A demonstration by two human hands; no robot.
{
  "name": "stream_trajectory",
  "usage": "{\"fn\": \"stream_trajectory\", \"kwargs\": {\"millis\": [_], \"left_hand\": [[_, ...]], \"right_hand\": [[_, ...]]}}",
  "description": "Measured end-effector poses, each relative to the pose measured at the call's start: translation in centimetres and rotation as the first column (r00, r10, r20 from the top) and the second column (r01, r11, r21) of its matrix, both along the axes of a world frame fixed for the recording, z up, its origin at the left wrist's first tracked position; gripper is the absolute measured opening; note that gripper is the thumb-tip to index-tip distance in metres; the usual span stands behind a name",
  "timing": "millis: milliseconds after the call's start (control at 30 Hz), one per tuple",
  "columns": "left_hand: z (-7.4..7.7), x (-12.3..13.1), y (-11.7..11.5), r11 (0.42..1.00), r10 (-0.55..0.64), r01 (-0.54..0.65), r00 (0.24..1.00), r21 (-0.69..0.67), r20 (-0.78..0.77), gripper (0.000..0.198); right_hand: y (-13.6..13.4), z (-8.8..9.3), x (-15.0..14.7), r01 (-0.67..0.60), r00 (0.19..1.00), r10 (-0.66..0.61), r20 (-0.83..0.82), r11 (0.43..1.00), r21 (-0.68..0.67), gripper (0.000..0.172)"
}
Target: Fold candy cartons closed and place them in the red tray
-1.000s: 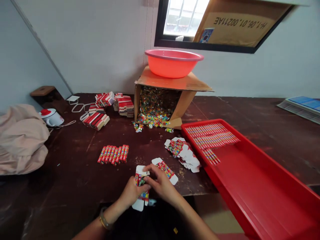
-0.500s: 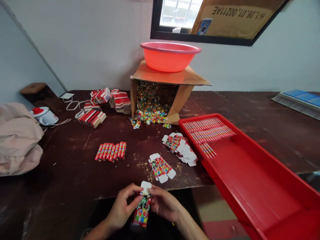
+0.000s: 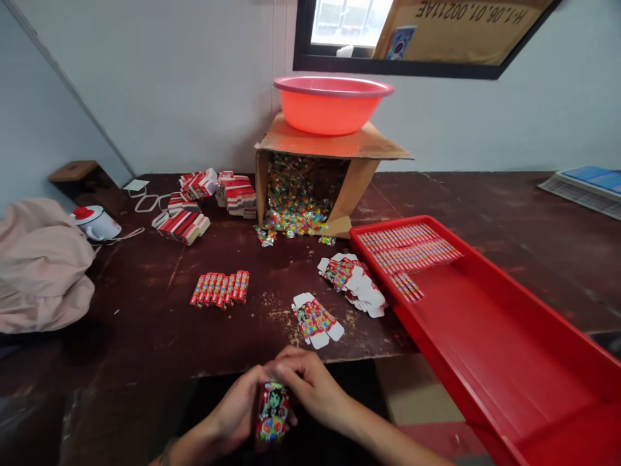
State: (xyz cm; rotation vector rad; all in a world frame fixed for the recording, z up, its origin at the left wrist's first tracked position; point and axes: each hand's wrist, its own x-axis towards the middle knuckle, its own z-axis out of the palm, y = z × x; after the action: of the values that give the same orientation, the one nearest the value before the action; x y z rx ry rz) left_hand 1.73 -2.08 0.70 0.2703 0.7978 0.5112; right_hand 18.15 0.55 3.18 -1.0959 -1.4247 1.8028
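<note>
A small red printed candy box is held upright just off the table's front edge. My left hand is closed around its left side, thumb near the top. My right hand pinches the top end from the right, its fingers covering the flap there. Beyond my hands, a few flattened box blanks lie on the dark table. Farther right is a heap of more blanks. To the left stands a row of several closed candy boxes.
A long red tray on the right holds rows of boxes at its far end. A cardboard carton on its side spills wrapped candies; a pink basin sits on top. Bundled blanks, a mug and cloth are left.
My right hand has moved up over the box's top end, and the white flap that stood up there is now covered by fingers. The view has shifted slightly.
</note>
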Motion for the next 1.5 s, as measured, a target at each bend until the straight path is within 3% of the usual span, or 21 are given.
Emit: {"fn": "stream_trajectory", "kwargs": {"millis": [67,233,300,400,467,533,600,667,767,833,867,900,967,1067,1133,1233,1300,1367,1500], "left_hand": [[-0.1,-0.2,0.0,1.000,-0.002,0.002,1.000,0.011,0.009,0.049],[-0.6,-1.2,-0.1,0.997,-0.026,0.022,0.999,0.077,0.045,0.048],[-0.8,-1.7,-0.2,0.978,-0.050,0.045,0.999,0.202,0.020,0.046],[-1.0,-2.1,-0.2,0.932,-0.076,0.082,0.997,0.353,-0.031,0.048],[-1.0,-2.4,0.0,0.912,-0.090,0.095,0.995,0.399,-0.030,0.051],[-0.7,-2.9,0.6,0.891,-0.089,0.112,0.993,0.439,-0.074,0.059],[-0.3,-4.2,1.4,0.874,-0.091,0.166,0.979,0.456,-0.182,0.067],[0.3,-6.1,2.1,0.849,-0.138,0.281,0.936,0.448,-0.325,0.069],[1.1,-9.2,2.5,0.751,-0.340,0.536,0.815,0.386,-0.469,0.056],[1.3,-10.6,2.4,0.638,-0.511,0.698,0.700,0.325,-0.499,0.041],[1.2,-10.9,2.3,0.601,-0.559,0.738,0.663,0.309,-0.497,0.035],[1.1,-11.0,2.3,0.600,-0.567,0.739,0.664,0.307,-0.489,0.031],[0.5,-10.1,2.5,0.701,-0.482,0.627,0.768,0.339,-0.422,0.032],[-0.9,-7.0,3.7,0.869,-0.227,0.300,0.948,0.393,-0.222,0.034],[-1.9,-4.5,4.6,0.904,-0.070,0.120,0.988,0.410,-0.136,0.036],[-3.2,-2.1,5.7,0.920,0.010,0.036,0.993,0.391,-0.116,0.050],[-3.8,-2.1,6.1,0.918,0.033,0.021,0.991,0.396,-0.131,0.058],[-4.3,-3.2,6.4,0.919,0.071,0.001,0.983,0.394,-0.170,0.064],[-4.7,-5.9,7.0,0.928,0.156,-0.042,0.947,0.371,-0.282,0.056]], "right_hand": [[-0.3,-0.1,-0.2,0.026,1.000,-0.026,0.011,0.999,0.032,0.046],[-0.1,-0.7,-0.1,0.039,0.993,-0.040,0.108,0.999,0.011,0.029],[-0.3,-0.4,0.0,-0.009,0.992,-0.010,0.124,0.988,0.153,0.027],[-1.2,0.2,0.1,-0.182,0.975,0.105,0.198,0.885,0.429,0.024],[-1.7,0.0,0.3,-0.243,0.963,0.150,0.225,0.845,0.476,0.029],[-1.5,-1.2,0.6,-0.238,0.965,0.155,0.211,0.854,0.463,0.033],[-0.5,-3.4,1.3,-0.202,0.962,0.083,0.260,0.857,0.475,0.041],[1.2,-6.3,2.5,-0.184,0.921,-0.047,0.386,0.822,0.540,0.049],[4.7,-9.8,4.5,-0.200,0.810,-0.255,0.527,0.726,0.658,0.048],[7.3,-10.8,5.4,-0.144,0.741,-0.409,0.533,0.679,0.720,0.041],[8.7,-10.8,5.4,-0.120,0.709,-0.466,0.529,0.660,0.742,0.037],[10.2,-10.6,5.1,-0.112,0.686,-0.501,0.528,0.644,0.756,0.034],[13.8,-9.8,3.7,-0.149,0.666,-0.509,0.545,0.625,0.766,0.030],[20.1,-8.6,-0.1,-0.207,0.655,-0.489,0.576,0.616,0.760,0.031],[24.2,-8.2,-2.6,-0.233,0.633,-0.484,0.604,0.626,0.744,0.038],[27.9,-8.2,-5.0,-0.255,0.592,-0.481,0.647,0.650,0.716,0.052],[27.5,-8.3,-5.5,-0.269,0.575,-0.477,0.665,0.657,0.704,0.054],[24.4,-8.7,-5.1,-0.290,0.569,-0.472,0.674,0.652,0.701,0.051],[13.2,-9.9,-2.2,-0.374,0.596,-0.430,0.678,0.599,0.709,0.057]]}}
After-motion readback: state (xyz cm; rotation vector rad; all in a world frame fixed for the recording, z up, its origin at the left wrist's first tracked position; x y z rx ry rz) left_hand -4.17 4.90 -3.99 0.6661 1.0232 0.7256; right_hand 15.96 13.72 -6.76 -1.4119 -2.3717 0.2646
